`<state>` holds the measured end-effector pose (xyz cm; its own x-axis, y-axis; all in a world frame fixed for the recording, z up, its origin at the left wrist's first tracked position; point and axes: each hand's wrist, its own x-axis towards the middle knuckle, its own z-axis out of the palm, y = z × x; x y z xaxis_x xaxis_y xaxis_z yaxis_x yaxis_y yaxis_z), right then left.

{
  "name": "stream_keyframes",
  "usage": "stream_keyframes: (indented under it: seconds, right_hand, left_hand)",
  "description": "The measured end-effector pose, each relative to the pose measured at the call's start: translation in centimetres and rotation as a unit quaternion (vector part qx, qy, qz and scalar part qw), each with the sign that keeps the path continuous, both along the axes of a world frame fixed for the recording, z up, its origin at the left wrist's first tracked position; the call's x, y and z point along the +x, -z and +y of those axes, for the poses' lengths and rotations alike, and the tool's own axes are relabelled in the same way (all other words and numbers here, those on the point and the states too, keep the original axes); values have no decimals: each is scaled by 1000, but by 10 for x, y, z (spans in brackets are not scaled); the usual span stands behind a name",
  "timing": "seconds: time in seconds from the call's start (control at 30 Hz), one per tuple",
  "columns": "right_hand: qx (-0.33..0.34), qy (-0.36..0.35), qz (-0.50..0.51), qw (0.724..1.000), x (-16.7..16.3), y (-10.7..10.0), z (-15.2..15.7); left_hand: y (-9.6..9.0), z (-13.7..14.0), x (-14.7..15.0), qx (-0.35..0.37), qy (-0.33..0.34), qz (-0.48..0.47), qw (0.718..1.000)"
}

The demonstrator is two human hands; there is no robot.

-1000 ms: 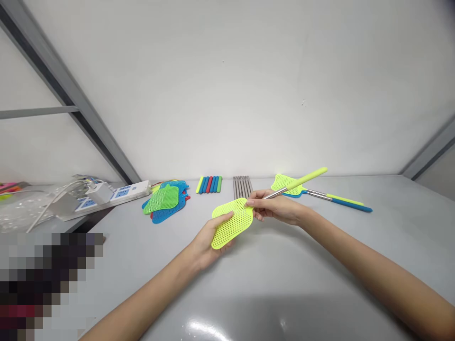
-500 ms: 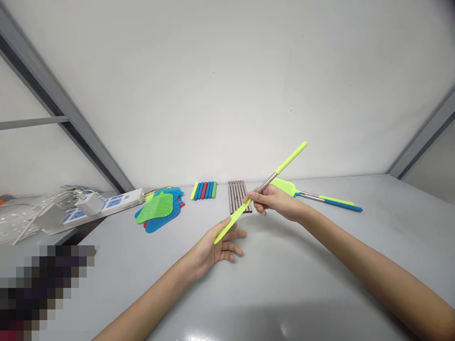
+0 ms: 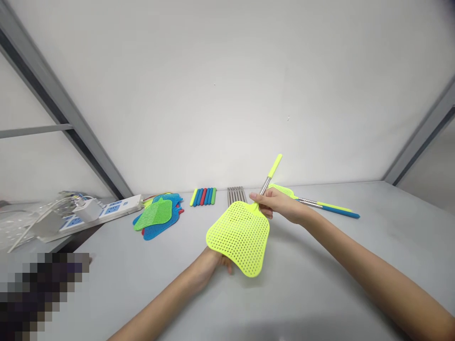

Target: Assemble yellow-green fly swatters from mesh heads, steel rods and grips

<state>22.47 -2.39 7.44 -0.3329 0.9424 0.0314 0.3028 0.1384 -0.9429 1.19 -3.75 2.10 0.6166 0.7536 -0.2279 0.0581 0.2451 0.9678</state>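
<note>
My right hand [image 3: 279,204] is closed around the neck of a yellow-green fly swatter [image 3: 239,237], where the metal rod meets the mesh head. Its grip end points up and away, while the broad face of the head is turned toward me. Behind that head is my left hand [image 3: 209,265], mostly covered by the mesh; the fingers that show below it hang loosely apart. Past the right hand, a blue-handled fly swatter [image 3: 341,213] and a yellow-handled one lie together on the table.
Blue and green swatter heads [image 3: 154,215] are piled at left. Coloured grips [image 3: 203,196] and metal rods [image 3: 236,193] lie in rows near the wall. A white power strip [image 3: 121,207] with a plugged-in adapter [image 3: 87,210] sits at the far left beside clear plastic.
The swatter has turned from edge-on to face-on, with its grip end swinging left and lower. My left hand has gone from beside the head to behind it.
</note>
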Motion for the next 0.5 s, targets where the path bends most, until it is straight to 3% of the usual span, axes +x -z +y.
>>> stream_keyframes:
  seconds: [0.1,0.2,0.3,0.4,0.5]
  right_hand:
    - [-13,-13,-10,1000,-4,5,0]
    - [-34,-24,-50,998,-8,8,-2]
    - [-111,-102,-79,985,-13,9,-5]
    - [-191,-204,-100,955,-18,10,-9]
    - [-200,-246,-102,943,-24,13,-13]
  left_hand:
    - [-8,0,3,36,-15,-23,999]
    - [-11,3,2,25,-4,-52,998]
    - [-9,6,1,29,-9,-53,998]
    - [-7,5,1,38,-9,-51,998]
    - [-7,1,1,6,-24,-70,997]
